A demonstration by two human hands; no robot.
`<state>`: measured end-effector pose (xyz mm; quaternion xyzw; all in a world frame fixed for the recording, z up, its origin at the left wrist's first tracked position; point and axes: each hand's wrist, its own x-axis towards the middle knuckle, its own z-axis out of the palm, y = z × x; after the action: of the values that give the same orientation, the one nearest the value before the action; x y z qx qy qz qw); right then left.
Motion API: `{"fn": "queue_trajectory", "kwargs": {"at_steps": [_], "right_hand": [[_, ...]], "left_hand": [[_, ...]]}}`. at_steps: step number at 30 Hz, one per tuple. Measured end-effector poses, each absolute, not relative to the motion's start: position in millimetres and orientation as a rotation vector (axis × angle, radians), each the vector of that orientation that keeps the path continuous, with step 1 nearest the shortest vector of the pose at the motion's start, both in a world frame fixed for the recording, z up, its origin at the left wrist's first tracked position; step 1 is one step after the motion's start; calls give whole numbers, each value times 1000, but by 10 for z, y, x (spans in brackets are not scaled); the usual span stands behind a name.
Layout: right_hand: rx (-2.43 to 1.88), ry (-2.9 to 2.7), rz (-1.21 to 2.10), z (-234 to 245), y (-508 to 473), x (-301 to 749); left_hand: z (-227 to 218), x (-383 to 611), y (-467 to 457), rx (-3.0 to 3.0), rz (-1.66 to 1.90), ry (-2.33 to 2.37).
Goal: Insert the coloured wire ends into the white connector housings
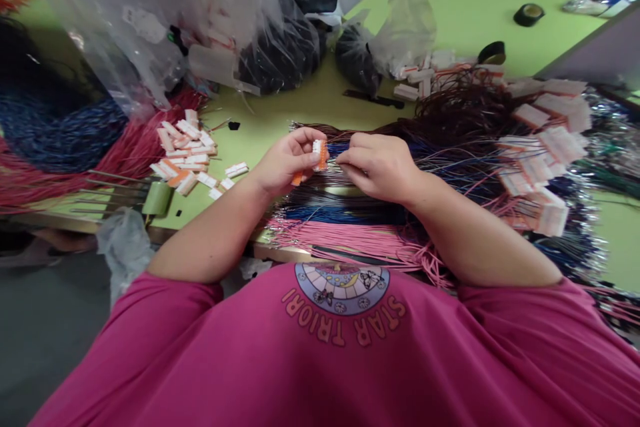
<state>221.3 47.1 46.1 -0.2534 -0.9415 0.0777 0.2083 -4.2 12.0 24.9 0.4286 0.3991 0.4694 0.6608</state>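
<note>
My left hand [287, 160] is closed on a small white and orange connector housing [321, 155], held upright between thumb and fingers. Just to its right, my right hand [377, 167] is pinched with its fingertips pointing at the housing. What lies in that pinch is too small to make out. Beneath both hands run bundles of wires: dark ones, blue wires [345, 215] and pink wires [350, 237], with metal tips at their left ends. A loose pile of white and orange connector housings [187, 147] lies to the left of my left hand.
Wired connectors [543, 147] are stacked at the right. Plastic bags with dark contents [283, 47] stand at the back, near a black tape roll [529, 14]. Blue wires [60, 133] and red wires lie far left, beside a green cylinder [158, 199] near the table's front edge.
</note>
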Motion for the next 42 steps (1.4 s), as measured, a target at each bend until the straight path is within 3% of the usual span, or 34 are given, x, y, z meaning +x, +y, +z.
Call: {"fn": "queue_trajectory", "kwargs": {"at_steps": [10,17,28,42], "right_hand": [[-1143,-2720,135,550,380,2123],[-1205,-2755,67,560,357,2094],[-1089,-2606,322,346,410,2069],[-1233,-2851,262,443,419,1967]], "left_hand": [[223,-27,115,985,1043,937],[195,-17,111,1032,1013,1049],[175,9,118,988,1045,1091],[247,10,110,1114,931,1147]]}}
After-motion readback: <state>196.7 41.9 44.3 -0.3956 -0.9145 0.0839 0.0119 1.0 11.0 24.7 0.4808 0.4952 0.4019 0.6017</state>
